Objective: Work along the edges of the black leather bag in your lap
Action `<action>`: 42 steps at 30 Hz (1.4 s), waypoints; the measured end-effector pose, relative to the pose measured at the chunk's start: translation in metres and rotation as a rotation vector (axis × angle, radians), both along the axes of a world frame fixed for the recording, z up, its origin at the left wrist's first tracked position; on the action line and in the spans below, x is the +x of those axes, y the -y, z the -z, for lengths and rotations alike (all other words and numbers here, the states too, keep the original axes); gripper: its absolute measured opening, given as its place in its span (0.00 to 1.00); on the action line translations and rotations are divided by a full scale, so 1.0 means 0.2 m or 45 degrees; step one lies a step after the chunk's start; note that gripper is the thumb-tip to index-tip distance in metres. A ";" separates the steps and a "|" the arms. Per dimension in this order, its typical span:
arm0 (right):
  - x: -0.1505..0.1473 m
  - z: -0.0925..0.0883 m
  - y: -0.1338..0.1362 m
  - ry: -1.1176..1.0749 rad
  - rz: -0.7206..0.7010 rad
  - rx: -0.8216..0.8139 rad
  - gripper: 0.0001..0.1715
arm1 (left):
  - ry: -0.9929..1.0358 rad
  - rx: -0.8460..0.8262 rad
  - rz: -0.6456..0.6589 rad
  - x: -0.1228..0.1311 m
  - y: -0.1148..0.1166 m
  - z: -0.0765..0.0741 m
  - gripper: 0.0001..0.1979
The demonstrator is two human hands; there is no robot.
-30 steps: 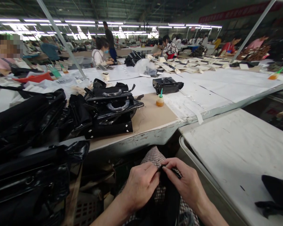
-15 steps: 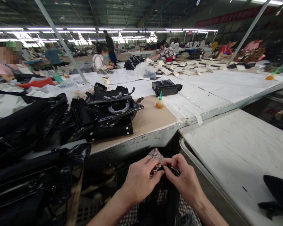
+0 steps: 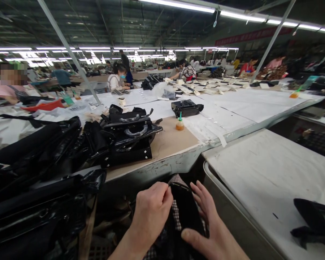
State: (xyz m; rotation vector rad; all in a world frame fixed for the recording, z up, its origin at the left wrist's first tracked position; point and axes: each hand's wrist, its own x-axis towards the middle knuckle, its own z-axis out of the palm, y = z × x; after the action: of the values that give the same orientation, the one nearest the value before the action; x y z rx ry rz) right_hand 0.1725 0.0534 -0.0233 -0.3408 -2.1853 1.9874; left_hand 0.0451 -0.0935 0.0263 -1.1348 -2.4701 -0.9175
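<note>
In my lap, close below the table edge, is a black bag (image 3: 188, 207) with its rim turned up toward me. Brown-and-white checked cloth (image 3: 176, 179) shows behind and beside it. My left hand (image 3: 153, 213) is closed, thumb and fingers pinching the bag's rim at its left corner. Spread fingers mark my right hand (image 3: 209, 225) as open; it lies along the bag's right side, thumb across the near face. The lower part of the bag is hidden by my hands and in shadow.
Black handbags (image 3: 130, 144) are piled on the table at left, with more black bags (image 3: 38, 213) nearer me. A glue bottle (image 3: 180, 124) stands by a single black bag (image 3: 186, 108). A white side table (image 3: 249, 173) at right holds a black piece (image 3: 316, 220). Co-workers sit further back.
My hands were together pinching the black rim; now the right hand has opened and moved down the bag's right side. The left has shifted slightly left, still closed on the rim.
</note>
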 end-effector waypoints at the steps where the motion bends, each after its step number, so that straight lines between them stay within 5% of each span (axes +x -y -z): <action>1: 0.05 0.03 0.02 0.038 -0.028 -0.043 0.60 | 0.006 0.018 -0.014 0.01 0.01 -0.01 0.15; 5: 0.11 0.15 0.04 0.112 -0.137 -0.196 0.49 | 0.063 -0.053 -0.048 -0.01 0.00 0.01 0.15; 9: 0.05 0.16 0.02 0.043 0.023 -0.185 0.29 | 0.035 -0.261 -0.092 -0.10 -0.05 0.01 0.08; 11: 0.01 0.15 0.03 0.012 0.121 -0.209 0.29 | 0.038 -0.272 0.005 -0.17 -0.07 -0.02 0.11; 14: -0.02 0.17 0.05 -0.011 0.173 -0.207 0.33 | 0.167 -0.229 0.365 -0.27 -0.09 -0.10 0.21; 19: -0.02 0.19 0.04 0.008 0.103 -0.141 0.33 | 0.401 -0.443 0.728 -0.36 -0.12 -0.16 0.15; 29: 0.01 0.16 0.01 0.044 0.063 -0.199 0.29 | 0.150 -0.416 0.861 -0.35 -0.17 -0.06 0.10; 37: -0.02 0.06 -0.03 0.036 0.016 -0.506 0.30 | -0.018 -0.295 1.097 -0.36 -0.24 -0.03 0.07; 42: -0.03 0.00 -0.05 0.042 0.031 -0.561 0.33 | 0.052 -0.227 1.053 -0.37 -0.29 0.03 0.07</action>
State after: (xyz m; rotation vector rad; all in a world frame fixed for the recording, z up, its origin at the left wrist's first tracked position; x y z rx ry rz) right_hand 0.1664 0.0640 -0.0235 -0.4547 -1.7294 2.4530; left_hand -0.0283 -0.0357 0.0196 -2.2945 -2.1173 -0.9022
